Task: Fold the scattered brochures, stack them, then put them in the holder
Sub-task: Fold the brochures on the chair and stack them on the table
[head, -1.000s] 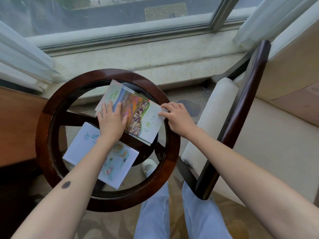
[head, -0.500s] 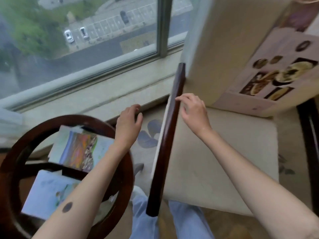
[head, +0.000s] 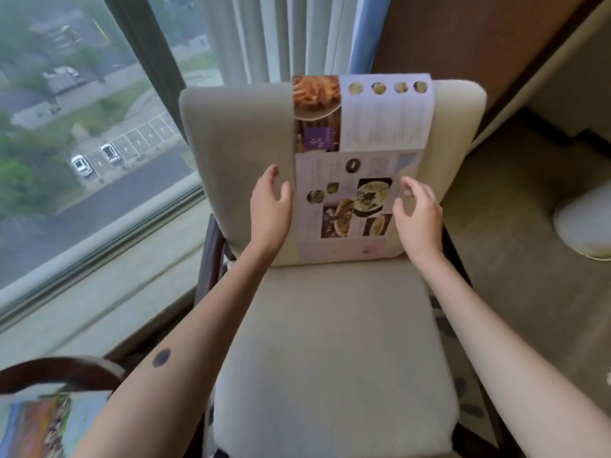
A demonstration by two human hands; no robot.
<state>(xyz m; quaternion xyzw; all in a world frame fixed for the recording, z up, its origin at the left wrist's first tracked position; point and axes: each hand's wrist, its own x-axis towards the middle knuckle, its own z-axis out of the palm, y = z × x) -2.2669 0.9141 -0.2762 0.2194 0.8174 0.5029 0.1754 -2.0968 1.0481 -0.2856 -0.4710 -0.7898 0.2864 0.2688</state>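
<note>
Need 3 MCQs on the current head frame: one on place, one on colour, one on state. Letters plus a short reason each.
1. Where is the food brochure?
A. flat on the seat
B. leaning unfolded against the chair backrest
C. on the floor

2. What colour is the chair cushion?
A. cream
B. red
C. black

3. What are the left hand and right hand doing?
A. both gripping the brochure
B. open, one at each side edge of it
C. resting on the seat

Answers: 1 B, it stands up the backrest. 2 A, the upholstery is pale cream. 3 B, fingers are spread, nothing gripped.
</note>
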